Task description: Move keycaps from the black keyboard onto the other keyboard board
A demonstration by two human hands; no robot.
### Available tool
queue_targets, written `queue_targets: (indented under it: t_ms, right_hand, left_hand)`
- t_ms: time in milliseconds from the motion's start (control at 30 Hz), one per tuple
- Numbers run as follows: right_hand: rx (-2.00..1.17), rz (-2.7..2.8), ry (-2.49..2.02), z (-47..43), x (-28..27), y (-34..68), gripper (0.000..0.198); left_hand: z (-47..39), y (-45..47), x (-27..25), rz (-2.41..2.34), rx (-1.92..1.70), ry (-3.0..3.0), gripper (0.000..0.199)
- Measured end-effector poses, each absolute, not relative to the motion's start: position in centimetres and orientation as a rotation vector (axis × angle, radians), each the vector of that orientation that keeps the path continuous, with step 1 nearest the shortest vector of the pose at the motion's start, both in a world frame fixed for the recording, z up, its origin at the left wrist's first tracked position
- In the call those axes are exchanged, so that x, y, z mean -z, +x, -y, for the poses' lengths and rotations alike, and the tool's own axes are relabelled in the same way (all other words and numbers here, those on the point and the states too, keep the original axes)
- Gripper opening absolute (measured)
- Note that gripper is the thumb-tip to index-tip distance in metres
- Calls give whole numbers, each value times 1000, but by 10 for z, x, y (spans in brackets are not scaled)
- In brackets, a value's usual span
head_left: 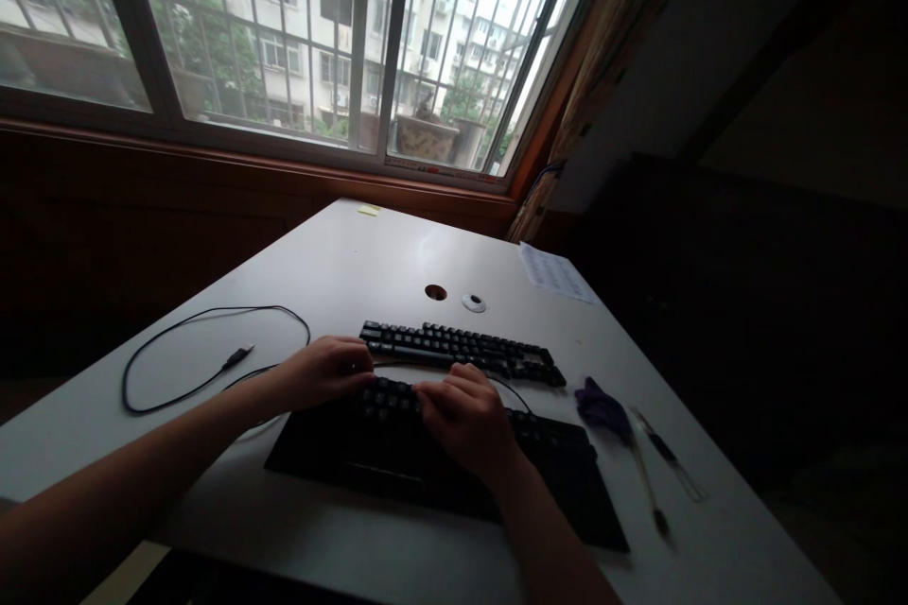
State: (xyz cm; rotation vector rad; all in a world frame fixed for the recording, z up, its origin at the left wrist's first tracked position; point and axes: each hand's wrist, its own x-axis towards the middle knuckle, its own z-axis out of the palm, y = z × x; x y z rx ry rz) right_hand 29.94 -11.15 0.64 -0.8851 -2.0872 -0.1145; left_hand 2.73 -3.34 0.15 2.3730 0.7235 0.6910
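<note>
A black keyboard (397, 468) with a wide palm rest lies on the white table in front of me. Some of its keys show between my hands. My left hand (330, 369) is closed, its fingertips and thumb touching the upper left end of the key area. Over the middle keys, my right hand (472, 416) is bent with finger and thumb drawn together. Whatever small thing either hand may pinch is hidden. Just behind the keyboard stretches a block of black keycaps (461, 347), with a gap toward its right end.
A black cable (128, 373) with a USB plug (237, 356) loops at left. To the right lie a purple cloth (602, 408), a small brush (659, 520) and a wire-ended tool (671, 456). Farther back are a cable hole (435, 293), its round cover (474, 302) and a printed sheet (557, 272).
</note>
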Motion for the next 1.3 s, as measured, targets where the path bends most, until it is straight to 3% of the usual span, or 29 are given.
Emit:
queue_targets:
  t_ms: [267, 433, 800, 1300]
  right_hand:
    - [208, 1740, -931, 112, -27, 323, 13]
    - [221, 1649, -980, 111, -26, 332, 12]
    - [244, 1593, -1050, 108, -26, 346, 13]
    - [248, 1592, -1004, 111, -30, 345, 14]
  left_hand:
    - [8, 49, -24, -819, -835, 2536, 16]
    - [-38, 78, -31, -938, -718, 2747, 10]
    - [-91, 141, -4, -1058, -527, 2776, 10]
    - [-107, 141, 3, -1078, -398, 2760, 7]
